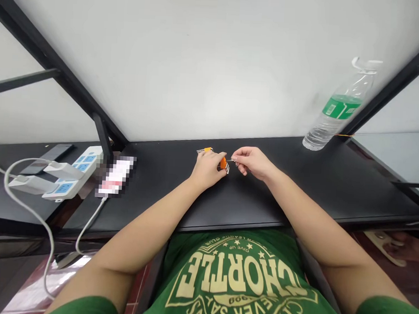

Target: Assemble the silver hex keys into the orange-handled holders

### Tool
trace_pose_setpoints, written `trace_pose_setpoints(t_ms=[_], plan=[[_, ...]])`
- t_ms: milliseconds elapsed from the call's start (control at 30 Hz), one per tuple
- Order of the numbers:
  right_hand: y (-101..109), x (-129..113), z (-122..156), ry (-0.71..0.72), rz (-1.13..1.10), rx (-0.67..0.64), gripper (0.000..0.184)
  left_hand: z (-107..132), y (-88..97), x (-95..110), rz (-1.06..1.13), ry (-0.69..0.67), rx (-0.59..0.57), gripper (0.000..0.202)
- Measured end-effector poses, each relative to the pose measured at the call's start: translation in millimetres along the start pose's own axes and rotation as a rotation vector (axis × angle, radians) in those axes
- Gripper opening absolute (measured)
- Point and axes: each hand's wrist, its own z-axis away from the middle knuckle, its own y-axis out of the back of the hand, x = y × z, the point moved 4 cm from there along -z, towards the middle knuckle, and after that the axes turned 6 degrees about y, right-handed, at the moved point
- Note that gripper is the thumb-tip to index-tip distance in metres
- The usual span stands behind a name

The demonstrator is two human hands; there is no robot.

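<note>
My left hand (pixel 209 168) is closed around an orange plastic holder (pixel 223 163) with several thin metal rods, which looks like a hex key set. Its orange ends and silvery rod tips stick out past my fingers; the middle is hidden under the hand. To the right, my right hand (pixel 253 161) pinches the end of a thin metal hex key (pixel 230 160) between thumb and fingertips. That key reaches across to the holder's right end. Both hands are just over the black tabletop (pixel 228 205), near its middle.
A clear water bottle (pixel 333 116) with a green label stands at the back right. On the left lie a phone (pixel 115 178) on a white cable, a white power strip (pixel 75 173) with plugged-in chargers, and a dark flat device (pixel 48 158). Black metal frame bars (pixel 76 89) rise on both sides.
</note>
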Motion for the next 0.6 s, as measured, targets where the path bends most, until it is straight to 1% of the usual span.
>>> trace_pose_setpoints(t_ms=[100, 167, 300, 367, 400, 467, 500, 567, 600], plan=[[-6.8, 9.8, -3.2, -0.071, -0.089, 0.027, 0.042, 2.3, 1.6, 4.7, 0.015, -0.009, 0.043, 0.052], [-12.7, 16.3, -4.5, -0.092, -0.119, 0.022, 0.046, 2.8, 0.7, 6.7, 0.031, -0.028, 0.048, 0.050], [-18.9, 21.6, -4.4, -0.090, -0.137, 0.008, 0.052, -0.7, -3.6, 2.4, 0.083, -0.016, 0.014, 0.048], [-17.1, 20.4, -3.6, -0.090, -0.104, -0.029, 0.049, -3.3, -5.0, -3.3, 0.100, 0.011, -0.004, 0.051], [-14.2, 19.0, -3.3, -0.084, -0.048, -0.046, 0.045, -4.4, -5.2, -6.2, 0.103, 0.023, -0.004, 0.052], [-3.3, 15.0, -3.7, -0.041, 0.182, -0.052, 0.031, -5.5, -4.7, -11.1, 0.110, 0.040, 0.007, 0.054], [4.2, 12.1, -4.5, 0.004, 0.360, -0.032, 0.023, -5.7, -4.5, -13.1, 0.118, 0.048, 0.011, 0.055], [17.9, 4.8, -6.3, 0.140, 0.771, 0.002, 0.007, -5.6, -4.5, -16.5, 0.138, 0.071, 0.010, 0.056], [22.8, 3.2, -7.2, 0.177, 0.930, -0.010, 0.005, -5.6, -4.8, -18.1, 0.144, 0.088, 0.003, 0.057]])
